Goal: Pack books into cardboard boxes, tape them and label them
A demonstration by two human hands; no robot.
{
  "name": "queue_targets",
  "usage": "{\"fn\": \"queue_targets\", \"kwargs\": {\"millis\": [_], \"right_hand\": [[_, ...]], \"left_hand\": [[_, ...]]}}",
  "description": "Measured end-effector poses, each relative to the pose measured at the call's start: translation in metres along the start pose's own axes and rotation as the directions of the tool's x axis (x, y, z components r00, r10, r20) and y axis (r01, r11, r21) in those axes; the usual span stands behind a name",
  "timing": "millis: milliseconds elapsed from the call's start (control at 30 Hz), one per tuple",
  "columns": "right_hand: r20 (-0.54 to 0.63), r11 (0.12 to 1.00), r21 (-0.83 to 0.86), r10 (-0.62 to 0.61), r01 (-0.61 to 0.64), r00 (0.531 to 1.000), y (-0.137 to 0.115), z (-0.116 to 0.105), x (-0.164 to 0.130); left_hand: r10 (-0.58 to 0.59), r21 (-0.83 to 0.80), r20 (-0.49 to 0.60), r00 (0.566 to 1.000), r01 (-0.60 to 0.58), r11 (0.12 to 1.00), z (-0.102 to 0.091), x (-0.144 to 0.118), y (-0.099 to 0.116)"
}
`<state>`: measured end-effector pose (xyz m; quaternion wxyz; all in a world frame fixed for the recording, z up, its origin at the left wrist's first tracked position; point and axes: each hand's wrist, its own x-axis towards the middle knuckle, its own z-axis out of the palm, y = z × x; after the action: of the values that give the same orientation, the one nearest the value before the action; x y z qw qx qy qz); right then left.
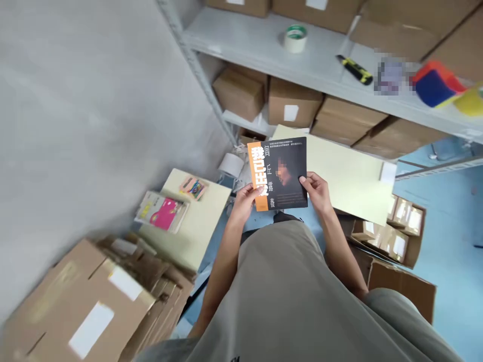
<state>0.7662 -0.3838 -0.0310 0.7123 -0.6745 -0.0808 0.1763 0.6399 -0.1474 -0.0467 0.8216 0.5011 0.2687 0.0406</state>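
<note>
From the head camera I see my left hand [247, 197] and my right hand [318, 190] both holding a thin dark book with an orange strip [278, 173] by its side edges, up in front of my grey shirt [298, 301]. A grey metal shelf [264, 45] behind holds a white tape roll [295, 38]. Brown cardboard boxes [86, 301] lie low on the left.

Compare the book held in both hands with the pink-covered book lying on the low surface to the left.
The held book has a dark cover with an orange strip; the pink book is bright pink and white. The held book is gripped by the left hand and right hand; the pink book lies flat, untouched. Both are thin paperbacks, cover up.
</note>
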Motion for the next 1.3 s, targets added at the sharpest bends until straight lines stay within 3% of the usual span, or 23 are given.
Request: {"fn": "queue_targets", "kwargs": {"millis": [67,167,267,400,533,667,800,900,967,1000,1067,1133,1233,1300], "right_hand": [[-0.041,1.0,0.026,0.003,-0.002,0.999,-0.005,-0.038,0.014],[-0.088,0.998,0.061,0.026,-0.021,0.996,-0.01,-0.078,0.03],[-0.151,0.998,0.055,0.048,-0.04,0.987,-0.011,-0.102,0.043],[-0.233,0.998,0.051,0.048,-0.038,0.971,-0.005,-0.122,0.057],[-0.346,1.0,-0.008,0.006,-0.009,0.938,-0.001,-0.136,0.072],[-0.478,0.962,-0.272,-0.158,0.025,0.864,-0.004,-0.132,0.083],[-0.346,0.966,-0.258,-0.089,-0.003,0.934,-0.009,-0.097,0.087],[-0.319,0.975,-0.224,-0.059,-0.014,0.946,-0.008,-0.081,0.091],[-0.365,0.982,-0.19,-0.066,-0.005,0.928,-0.007,-0.087,0.098],[-0.371,0.988,-0.153,-0.068,0.011,0.926,-0.008,-0.093,0.101],[-0.323,0.999,-0.037,-0.048,0.038,0.945,-0.011,-0.108,0.109],[-0.239,0.996,0.088,-0.003,0.024,0.971,-0.015,-0.119,0.114],[-0.175,0.989,0.148,0.041,-0.015,0.984,-0.017,-0.124,0.121],[-0.168,0.993,0.118,0.042,-0.022,0.985,-0.016,-0.124,0.127]], "left_hand": [[-0.033,0.026,0.038,0.999,0.032,0.999,0.042,0.032,-0.003],[-0.029,0.077,0.032,0.999,0.027,0.997,0.089,0.067,-0.006],[-0.027,0.114,0.046,0.999,0.022,0.993,0.12,0.088,-0.005],[-0.017,0.14,0.114,0.993,0.001,0.99,0.148,0.107,0.001],[0.021,0.166,0.118,0.993,-0.04,0.985,0.169,0.124,0.005],[0.095,0.256,0.092,0.991,-0.115,0.96,0.189,0.134,-0.001],[0.233,0.492,0.129,0.964,-0.267,0.829,0.209,0.125,-0.016],[0.29,0.622,0.297,0.91,-0.414,0.665,0.214,0.117,-0.023],[0.296,0.619,0.392,0.871,-0.488,0.616,0.206,0.12,-0.021],[0.311,0.608,0.379,0.872,-0.487,0.627,0.199,0.125,-0.017],[0.315,0.551,0.241,0.918,-0.396,0.734,0.181,0.138,-0.007],[0.196,0.411,0.135,0.971,-0.235,0.881,0.164,0.149,0.005],[0.004,0.247,0.19,0.982,-0.052,0.968,0.151,0.154,0.017],[-0.004,0.229,0.2,0.98,-0.042,0.972,0.151,0.153,0.021]]}}
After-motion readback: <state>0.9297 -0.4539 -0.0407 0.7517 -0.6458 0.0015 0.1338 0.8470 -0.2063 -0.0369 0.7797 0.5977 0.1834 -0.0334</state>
